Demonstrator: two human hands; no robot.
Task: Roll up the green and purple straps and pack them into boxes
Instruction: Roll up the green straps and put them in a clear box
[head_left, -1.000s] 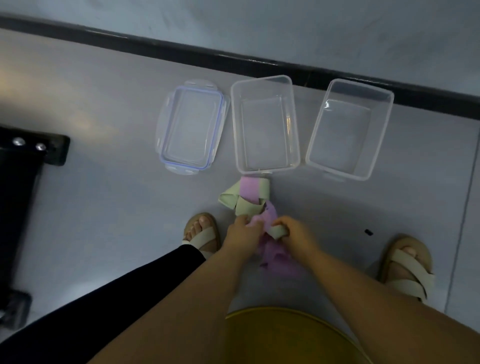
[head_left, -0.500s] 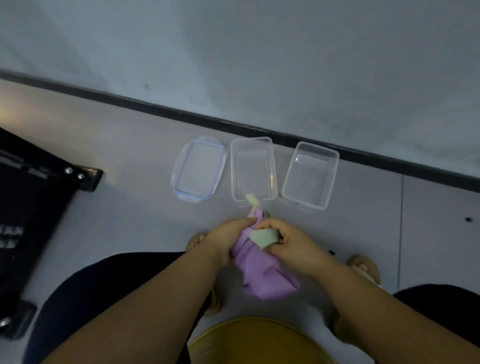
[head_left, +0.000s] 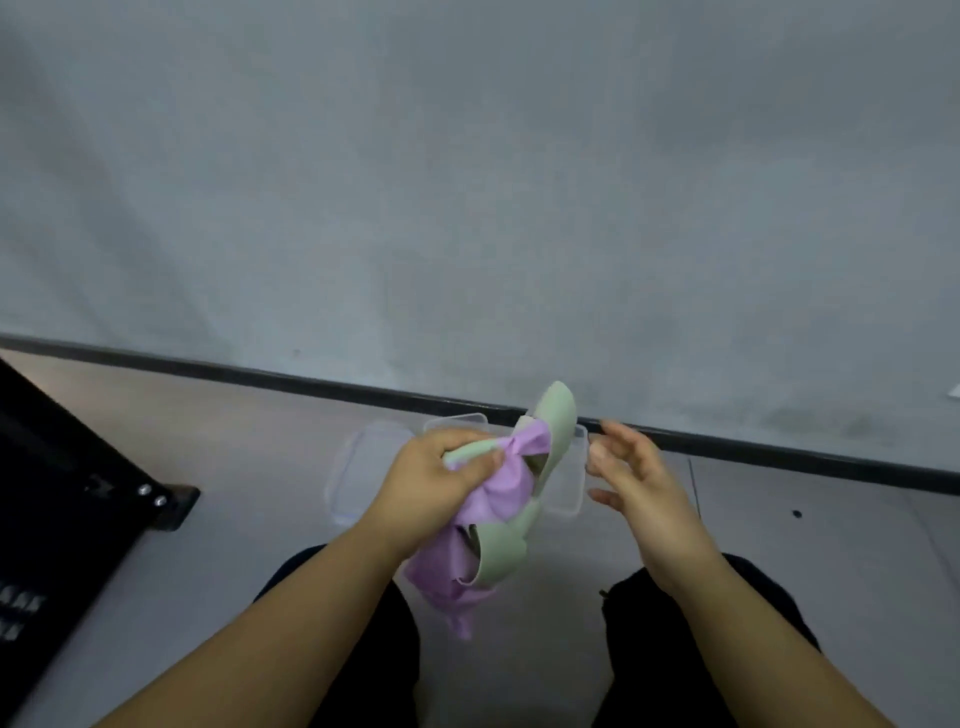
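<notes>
Straps (head_left: 506, 483), green and purple tangled together, are now raised in the air in front of the boxes (head_left: 570, 496). Left hand (head_left: 431, 483) grips the bundle alone; right hand (head_left: 639, 483) has let go, fingers spread, just beside it. Probably untangling comes before rolling.

Left hand (head_left: 436, 478) fingers and thumb curled, gripping straps (head_left: 511, 483); right hand (head_left: 639, 483) free, fingers loosely spread.

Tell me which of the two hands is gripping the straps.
The left hand: its fingers curl round the bundled green strap and purple strap, while the right hand hovers open beside them, holding nothing.
</notes>
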